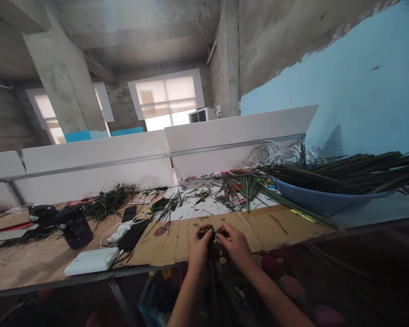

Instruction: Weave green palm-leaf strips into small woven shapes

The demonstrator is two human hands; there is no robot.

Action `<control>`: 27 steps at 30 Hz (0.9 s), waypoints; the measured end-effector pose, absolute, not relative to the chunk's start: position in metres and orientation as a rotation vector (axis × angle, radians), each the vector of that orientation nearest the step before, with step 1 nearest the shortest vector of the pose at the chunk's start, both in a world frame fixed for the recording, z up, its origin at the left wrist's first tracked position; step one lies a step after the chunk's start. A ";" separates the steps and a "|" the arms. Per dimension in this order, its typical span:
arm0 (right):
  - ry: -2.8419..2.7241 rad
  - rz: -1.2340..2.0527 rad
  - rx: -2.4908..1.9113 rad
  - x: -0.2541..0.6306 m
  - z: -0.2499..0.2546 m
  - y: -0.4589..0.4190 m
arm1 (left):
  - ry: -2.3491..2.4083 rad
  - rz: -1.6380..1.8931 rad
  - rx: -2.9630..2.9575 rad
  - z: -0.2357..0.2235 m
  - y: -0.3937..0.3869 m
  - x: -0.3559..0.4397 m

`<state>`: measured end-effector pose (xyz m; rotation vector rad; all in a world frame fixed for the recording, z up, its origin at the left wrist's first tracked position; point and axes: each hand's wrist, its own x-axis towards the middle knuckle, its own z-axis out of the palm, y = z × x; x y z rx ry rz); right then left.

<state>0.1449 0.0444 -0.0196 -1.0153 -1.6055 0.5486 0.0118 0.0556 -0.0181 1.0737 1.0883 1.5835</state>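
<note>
My left hand (200, 243) pinches a small, dark green piece of folded leaf (211, 230) between thumb and fingers, above the front edge of a cardboard sheet (170, 252). Close beside it on the right, my right hand (234, 245) is closed in a pinch at a thin leaf strip (219, 230) by the same piece. The fingers hide much of the leaf, so its exact shape cannot be made out. Cut green leaf strips (243, 188) lie in a loose pile beyond the cardboard.
A blue basin (327, 200) heaped with long leaves (354, 170) stands at the right, near a yellow cutter (303, 215). At the left are a white power bank (92, 261), a black phone (133, 236), a dark cup (75, 227) and more leaf scraps (111, 202). White panels (95, 161) stand behind.
</note>
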 end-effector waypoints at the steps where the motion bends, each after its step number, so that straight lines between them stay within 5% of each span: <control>1: -1.598 0.568 -1.019 0.146 -0.020 0.046 | 1.092 1.569 1.107 -0.016 0.056 0.010; 27: -1.468 0.429 -1.112 0.139 -0.024 0.058 | 1.127 1.560 1.382 -0.020 0.062 0.000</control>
